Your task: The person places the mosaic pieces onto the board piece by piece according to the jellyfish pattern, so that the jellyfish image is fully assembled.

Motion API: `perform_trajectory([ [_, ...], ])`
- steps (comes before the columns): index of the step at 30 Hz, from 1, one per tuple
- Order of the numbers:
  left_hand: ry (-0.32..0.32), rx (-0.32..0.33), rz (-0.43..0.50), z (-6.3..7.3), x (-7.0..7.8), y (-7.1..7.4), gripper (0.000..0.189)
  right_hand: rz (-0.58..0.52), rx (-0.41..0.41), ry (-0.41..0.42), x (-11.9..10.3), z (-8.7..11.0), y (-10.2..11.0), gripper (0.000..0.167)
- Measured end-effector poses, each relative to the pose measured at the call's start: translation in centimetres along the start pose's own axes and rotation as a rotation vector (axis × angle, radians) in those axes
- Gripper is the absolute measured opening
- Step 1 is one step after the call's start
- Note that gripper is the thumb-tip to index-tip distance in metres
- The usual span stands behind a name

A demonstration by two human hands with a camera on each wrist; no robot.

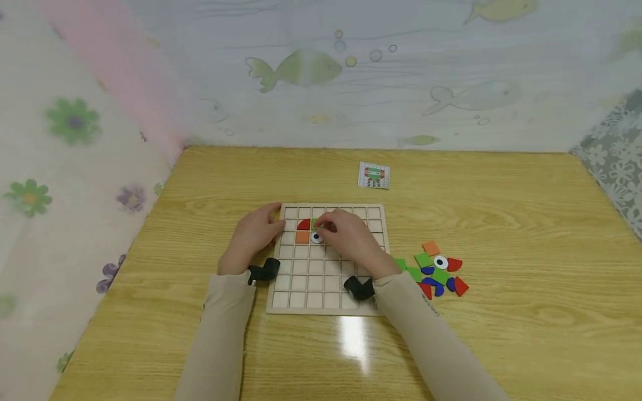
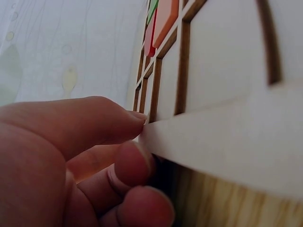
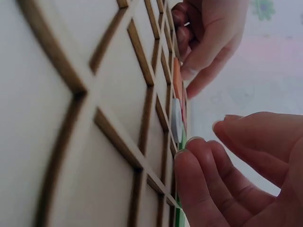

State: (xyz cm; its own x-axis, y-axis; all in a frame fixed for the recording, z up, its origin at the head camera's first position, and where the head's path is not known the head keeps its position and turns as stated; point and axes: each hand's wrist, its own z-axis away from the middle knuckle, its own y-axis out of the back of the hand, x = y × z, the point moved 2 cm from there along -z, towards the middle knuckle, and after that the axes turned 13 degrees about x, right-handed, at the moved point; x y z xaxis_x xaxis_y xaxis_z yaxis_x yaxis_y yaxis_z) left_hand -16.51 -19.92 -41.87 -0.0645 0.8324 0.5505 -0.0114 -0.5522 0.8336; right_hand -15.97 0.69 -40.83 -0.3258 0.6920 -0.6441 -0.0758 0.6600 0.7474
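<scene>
On the table lies a wooden grid board (image 1: 299, 283). My left hand (image 1: 252, 235) grips its left edge, thumb on the rim and the other fingers curled against the side. A red quarter-circle piece (image 1: 304, 224), an orange square (image 1: 302, 238), a white eye piece (image 1: 314, 240) and a partly covered green piece (image 1: 314, 222) sit in upper-left cells. Over the eye and green pieces is my right hand (image 1: 349, 236). In the right wrist view its fingertips (image 3: 188, 165) are right at these pieces, while the thumb stands apart with nothing between.
Right of the board, partly behind the right forearm, lies a loose pile of green squares (image 1: 423, 260), red and blue rounded pieces, an orange square and another eye piece (image 1: 441, 262). A small pattern card (image 1: 374, 176) lies behind the board, near the wall (image 1: 301, 120).
</scene>
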Motion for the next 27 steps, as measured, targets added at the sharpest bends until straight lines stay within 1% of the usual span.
perform_trajectory([
  [4, 0.005, -0.002, 0.014, -0.1, 0.0, -0.2, 0.054, -0.033, 0.016, -0.008, 0.3, 0.2, 0.9, 0.018],
  [7, 0.002, -0.002, 0.007, -0.2, 0.0, -0.3, 0.053, -0.044, 0.025, -0.015, 0.6, 0.4, 1.4, 0.018],
  [11, 0.007, 0.002, -0.001, -0.2, -0.1, -0.2, 0.053, -0.05, 0.019, -0.018, 0.9, 0.7, 1.9, 0.019],
  [17, 0.024, 0.01, -0.008, -0.2, -0.6, -0.2, 0.054, -0.021, 0.002, -0.012, 1.5, 1.6, 2.6, 0.02],
  [20, 0.023, 0.007, 0.005, -0.2, -0.6, -0.3, 0.054, -0.005, 0.014, -0.012, 1.9, 2.2, 3.2, 0.018],
  [23, 0.022, 0.011, 0.012, -0.2, -0.5, -0.3, 0.054, 0.005, 0.01, 0.007, 2.3, 2.8, 3.7, 0.019],
  [27, 0.023, 0.009, 0.012, -0.3, -0.4, -0.2, 0.055, 0.014, -0.004, 0.011, 3.1, 3.5, 4.2, 0.019],
])
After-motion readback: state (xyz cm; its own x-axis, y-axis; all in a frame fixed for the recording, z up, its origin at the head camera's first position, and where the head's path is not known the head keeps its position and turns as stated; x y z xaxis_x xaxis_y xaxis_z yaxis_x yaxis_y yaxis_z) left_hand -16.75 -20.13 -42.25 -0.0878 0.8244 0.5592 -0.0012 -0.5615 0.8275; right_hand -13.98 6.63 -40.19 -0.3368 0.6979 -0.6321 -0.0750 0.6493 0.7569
